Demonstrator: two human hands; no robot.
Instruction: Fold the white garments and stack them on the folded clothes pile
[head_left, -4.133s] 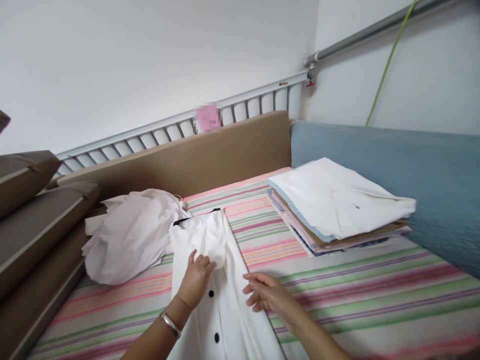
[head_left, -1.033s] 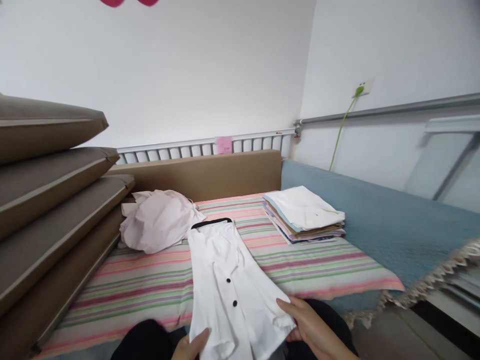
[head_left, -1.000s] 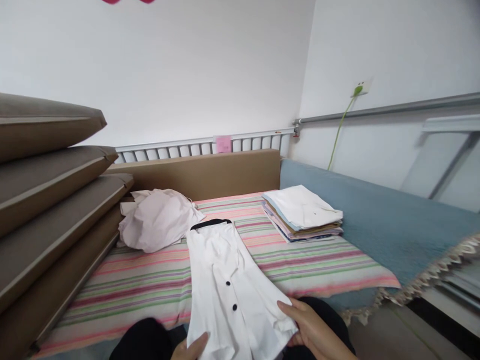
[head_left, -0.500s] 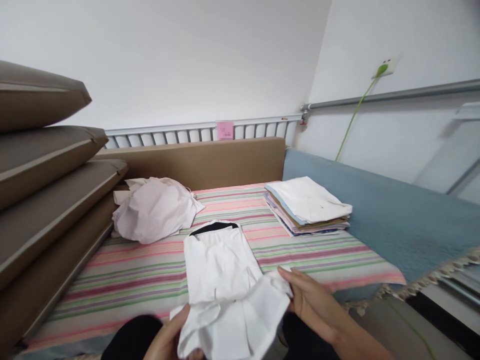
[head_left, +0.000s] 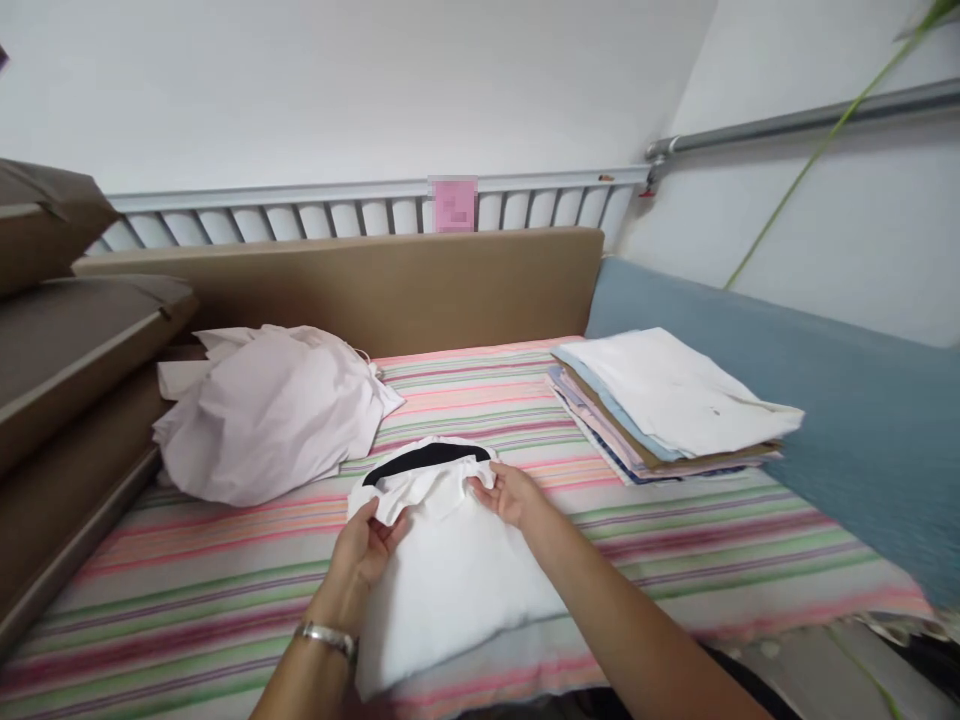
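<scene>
Striped sheet (head_left: pixel 240 590), garment (head_left: pixel 457 580) in hands (head_left: pixel 364 548) (head_left: pixel 513 496) (half-closed)

White garment (head_left: pixel 457 580): no longer at full length; its lower part now doubled up over the upper
Loose end (head_left: pixel 435 492): brought from the near edge of the striped sheet (head_left: pixel 217 600) up to the black band (head_left: pixel 427 458)
Black buttons: in sight earlier, now hidden
Left hand (head_left: pixel 373 540): shifted forward, gripping the loose end
Right hand (head_left: pixel 510 495): likewise forward, at its other side
Bracelet (head_left: pixel 328 637): back in view
</scene>
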